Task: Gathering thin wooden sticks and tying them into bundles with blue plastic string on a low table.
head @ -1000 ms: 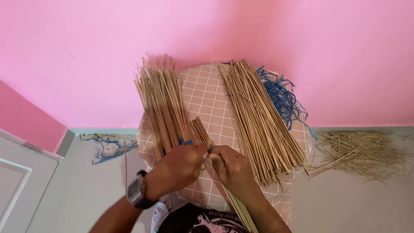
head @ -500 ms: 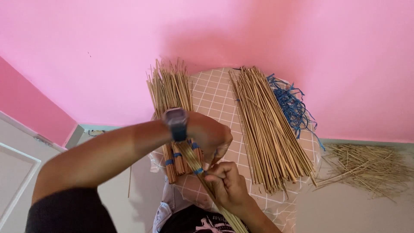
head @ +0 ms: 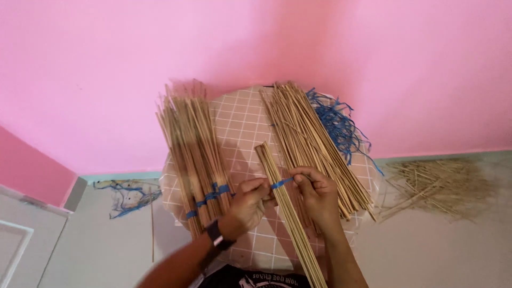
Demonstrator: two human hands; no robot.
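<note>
On the floor at far left lies a tangle of blue string (head: 128, 194) beside a pale door (head: 21, 240). Next comes the small round bench (head: 242, 120), draped in a peach cloth with a white grid. On its left half lie the tied bundles (head: 189, 154) of thin straw-coloured sticks, each ringed near its lower end by a blue band, packed side by side and fanning slightly toward the pink wall (head: 106, 64).

The left hand (head: 247, 201), a dark watch (head: 215, 239) on its wrist, rests on the cloth just right of those bundles; its fingers are pinched together on the near side of the bundle (head: 280, 184). That bundle is the thing in work: a slim, tight sheaf of long, straight, pale tan sticks, running from the bench's middle down past its front edge toward the person's lap, tilted a little to the left at its top. A blue string band (head: 281, 183) wraps it about a third of the way down. The right hand (head: 318, 194) is closed on that band's right end, thumb and forefinger pinching it just beside the sticks.

Right of the hands lies a wide loose pile (head: 309, 138) of the same sticks, unbound, and behind it a heap of blue strings (head: 336, 125) hanging over the bench rim. Far right, on the floor, a scatter of stick scraps (head: 442, 184).
</note>
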